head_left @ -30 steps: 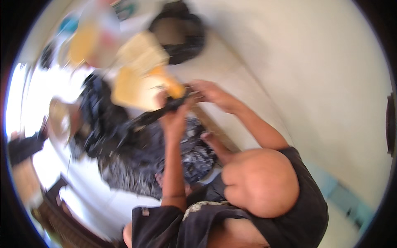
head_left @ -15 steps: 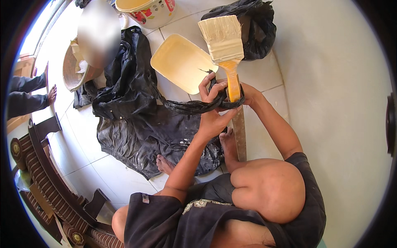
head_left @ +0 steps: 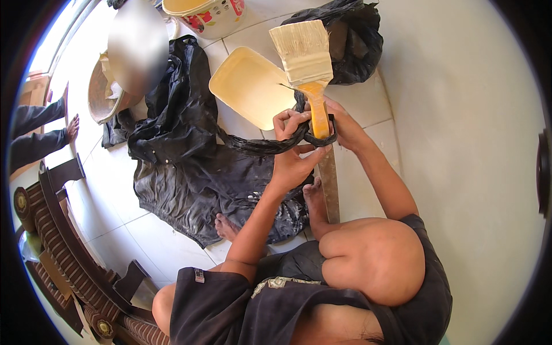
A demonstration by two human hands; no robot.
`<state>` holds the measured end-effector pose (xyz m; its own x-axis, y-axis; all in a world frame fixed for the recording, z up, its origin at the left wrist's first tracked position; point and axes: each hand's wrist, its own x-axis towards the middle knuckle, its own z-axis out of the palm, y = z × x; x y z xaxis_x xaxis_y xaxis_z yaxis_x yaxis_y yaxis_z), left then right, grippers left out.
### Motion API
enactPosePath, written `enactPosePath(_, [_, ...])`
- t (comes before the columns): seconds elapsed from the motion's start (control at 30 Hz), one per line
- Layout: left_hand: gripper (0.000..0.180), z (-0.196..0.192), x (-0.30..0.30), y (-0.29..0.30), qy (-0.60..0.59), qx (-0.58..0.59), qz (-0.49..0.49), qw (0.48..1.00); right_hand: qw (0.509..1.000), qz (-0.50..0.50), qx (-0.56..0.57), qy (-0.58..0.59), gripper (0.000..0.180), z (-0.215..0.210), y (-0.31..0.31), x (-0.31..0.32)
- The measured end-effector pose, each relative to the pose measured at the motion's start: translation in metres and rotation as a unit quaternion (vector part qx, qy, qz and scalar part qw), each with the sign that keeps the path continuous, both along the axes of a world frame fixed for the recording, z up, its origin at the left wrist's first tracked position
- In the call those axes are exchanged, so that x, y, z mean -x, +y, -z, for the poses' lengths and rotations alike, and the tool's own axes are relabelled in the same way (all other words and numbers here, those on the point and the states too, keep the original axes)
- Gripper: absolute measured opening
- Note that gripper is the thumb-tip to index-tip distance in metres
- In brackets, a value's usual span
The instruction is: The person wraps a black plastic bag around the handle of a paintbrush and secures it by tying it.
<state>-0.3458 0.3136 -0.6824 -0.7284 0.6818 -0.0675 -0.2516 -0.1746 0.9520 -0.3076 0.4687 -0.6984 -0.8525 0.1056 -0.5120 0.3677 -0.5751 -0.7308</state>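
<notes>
Head view: a person squats on a pale tiled floor (head_left: 172, 241) beside a white wall (head_left: 460, 144), both forearms reaching forward from the lower edge.
Brush: a wide paintbrush (head_left: 307, 69) with pale bristles and an orange-yellow handle stands nearly upright, bristles uppermost, between the two hands.
Left hand: the left hand (head_left: 290, 158) is partly curled below the handle, fingers closed around a twisted black plastic strip (head_left: 259, 144), thumb stretched out toward the handle.
Right hand: the right hand (head_left: 345, 126) is wrapped around the lower part of the handle from the right, fingers closed on it and on the plastic looped there.
Plastic strip: it runs from the crumpled sheet on the left, rises to the handle and forms a loop around its lower end.
Black sheet: a large crumpled black plastic sheet (head_left: 190, 172) lies spread on the tiles, under and in front of the person's bare feet (head_left: 313, 195).
Tray: a cream plastic tray (head_left: 250, 86) lies on the floor just behind the hands, touching the sheet's edge.
Bag: a black plastic bag (head_left: 351, 40) sits against the wall behind the brush.
Bucket: a white bucket (head_left: 207, 14) stands at the top edge.
Wooden strip: a narrow wooden board (head_left: 329, 184) lies on the floor below the right hand, by the foot.
Left edge: another person's dark sleeves and a hand (head_left: 72, 127) show near carved dark wooden furniture (head_left: 63, 230).
</notes>
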Motion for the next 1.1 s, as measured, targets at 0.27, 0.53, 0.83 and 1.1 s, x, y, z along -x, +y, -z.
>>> enactPosePath(0.27, [0.064,-0.003,0.002,-0.007,-0.046,0.009,0.026,0.999,0.99,-0.129,-0.052,0.03,0.039,-0.022,0.029,-0.007])
enactPosePath(0.53, [0.064,-0.009,0.003,-0.004,-0.044,0.025,0.031,0.998,0.972,-0.143,-0.072,0.171,0.061,-0.045,0.02,-0.018])
enactPosePath(0.83, [0.08,-0.014,0.0,0.001,-0.066,0.015,-0.016,0.998,0.98,-0.038,-0.174,0.093,0.05,-0.043,0.008,-0.025])
enactPosePath(1.1, [0.073,-0.001,0.003,-0.003,-0.044,0.012,-0.005,0.999,0.94,-0.055,-0.295,0.161,0.025,-0.045,0.006,-0.03])
